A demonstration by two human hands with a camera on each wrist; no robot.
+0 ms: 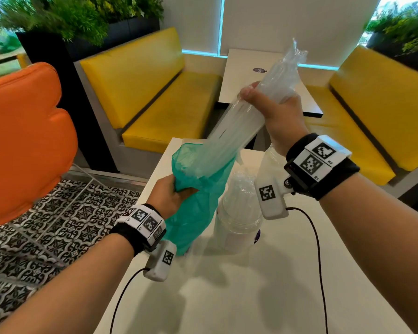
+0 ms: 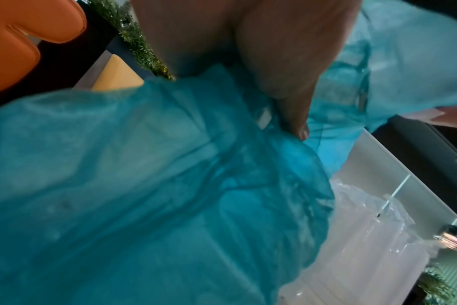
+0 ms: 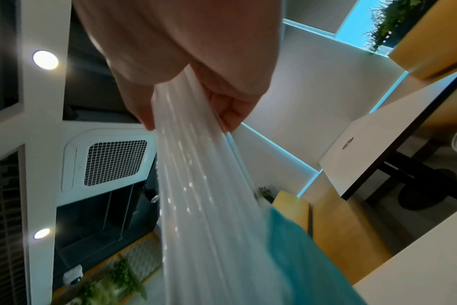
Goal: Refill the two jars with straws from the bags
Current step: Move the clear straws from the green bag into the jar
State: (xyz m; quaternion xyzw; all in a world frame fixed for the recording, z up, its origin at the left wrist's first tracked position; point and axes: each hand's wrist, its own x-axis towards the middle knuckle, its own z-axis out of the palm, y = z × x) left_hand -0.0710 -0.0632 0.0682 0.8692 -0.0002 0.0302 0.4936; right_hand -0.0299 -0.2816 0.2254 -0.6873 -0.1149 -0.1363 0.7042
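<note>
A teal plastic bag stands on the white table, and my left hand grips its rim at the left. My right hand grips a long clear packet of straws near its upper part; the packet's lower end sits inside the teal bag's mouth and its twisted top sticks up past my fist. In the right wrist view the straw packet runs down from my fingers into the teal bag. The left wrist view is filled by teal bag under my thumb. A clear jar stands right of the bag.
A second clear container shows behind my right wrist camera. Yellow benches and another white table lie beyond. An orange chair stands left over a patterned floor. Wrist cables trail across the table.
</note>
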